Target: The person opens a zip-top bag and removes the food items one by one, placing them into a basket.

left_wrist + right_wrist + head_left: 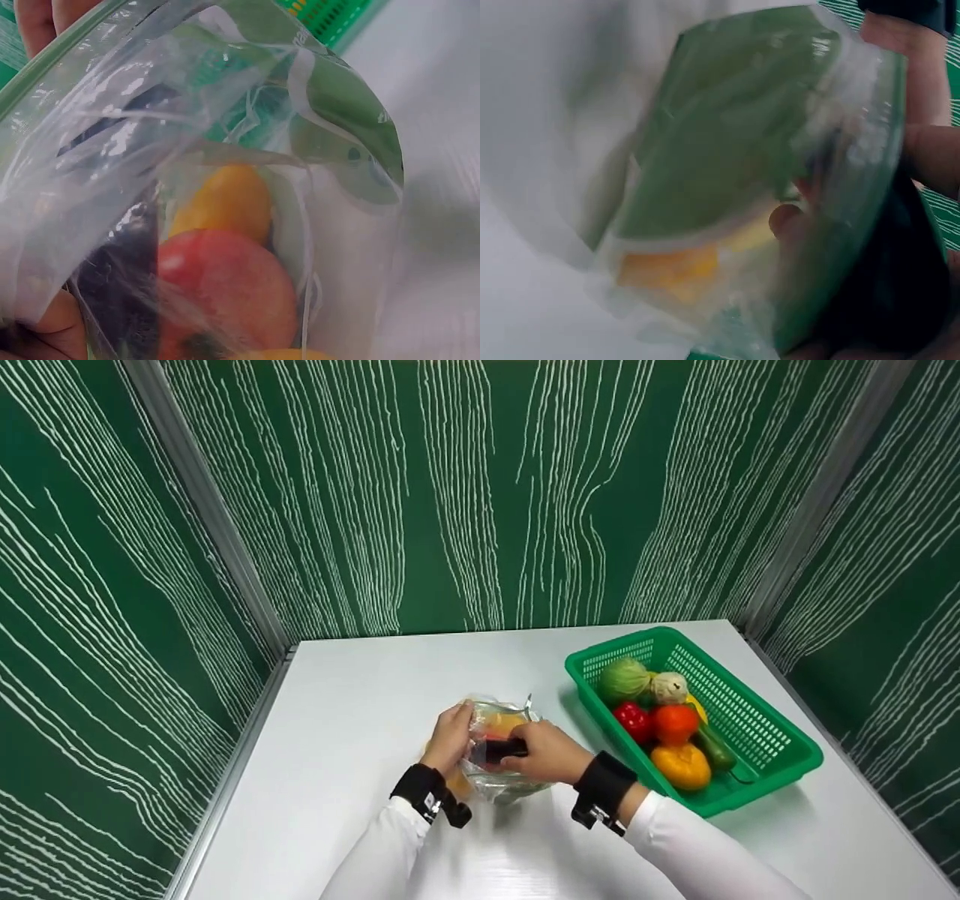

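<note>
A clear zip bag with green printed panels (720, 157) is held up over the middle of the table. My left hand (450, 739) grips its rim from the left side. From the right, my right hand (551, 751) holds a dark eggplant (504, 748) at the bag's mouth. The eggplant's glossy side (124, 300) shows through plastic in the left wrist view; how deep it sits in the bag I cannot tell. Inside the bag are a red tomato-like piece (229, 289) and a yellow one (232, 199). Plastic and fingers hide part of the contents.
At the right of the white table (337, 697) stands a green perforated basket (742, 690). It holds a cabbage (622, 679), a white bulb (669, 688), a red pepper (632, 721), a tomato (676, 724), a yellow pumpkin (681, 767) and a cucumber (716, 746). Green panels (510, 510) enclose the table.
</note>
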Motion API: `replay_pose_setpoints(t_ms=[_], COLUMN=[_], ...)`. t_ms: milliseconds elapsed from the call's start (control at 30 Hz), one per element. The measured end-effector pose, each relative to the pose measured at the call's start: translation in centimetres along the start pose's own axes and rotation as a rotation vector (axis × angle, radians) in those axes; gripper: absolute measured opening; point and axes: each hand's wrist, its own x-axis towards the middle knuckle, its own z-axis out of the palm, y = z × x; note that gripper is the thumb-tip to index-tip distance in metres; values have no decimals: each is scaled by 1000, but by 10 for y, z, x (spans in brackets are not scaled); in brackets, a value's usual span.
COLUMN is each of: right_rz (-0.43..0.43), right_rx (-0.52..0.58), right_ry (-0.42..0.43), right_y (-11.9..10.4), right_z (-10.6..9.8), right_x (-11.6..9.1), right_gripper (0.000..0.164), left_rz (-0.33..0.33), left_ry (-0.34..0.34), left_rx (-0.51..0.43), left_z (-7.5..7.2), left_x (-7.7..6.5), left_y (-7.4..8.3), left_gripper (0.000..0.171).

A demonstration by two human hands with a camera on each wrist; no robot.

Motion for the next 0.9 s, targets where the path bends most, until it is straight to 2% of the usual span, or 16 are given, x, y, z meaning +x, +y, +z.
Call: replay_pose_setpoints(t_ms=[167,300,400,533,733,900], right_rz=[-41,-6,35,57,43,65], right_rx=[-42,-37,-27,2,33,28], right_ry=[-3,-8,4,39,93,166], right_y=[4,11,17,28,45,61], right_z=[-26,-50,-67,-89,-113,-125], right_x=[-9,-17,-22,-31,-46,-55], right_gripper=[25,25,22,18,28,31], left_rz=[28,26,38,33,-22,7], left_ry=[10,9,21,16,-21,1], left_rx=[42,22,49,83,36,118], left_z=[0,1,1,1,1,2], left_x=[1,3,4,5,6,6], left_y=[-2,-4,-5,-9,-13,-16], left_gripper=[36,37,37,37,35,37])
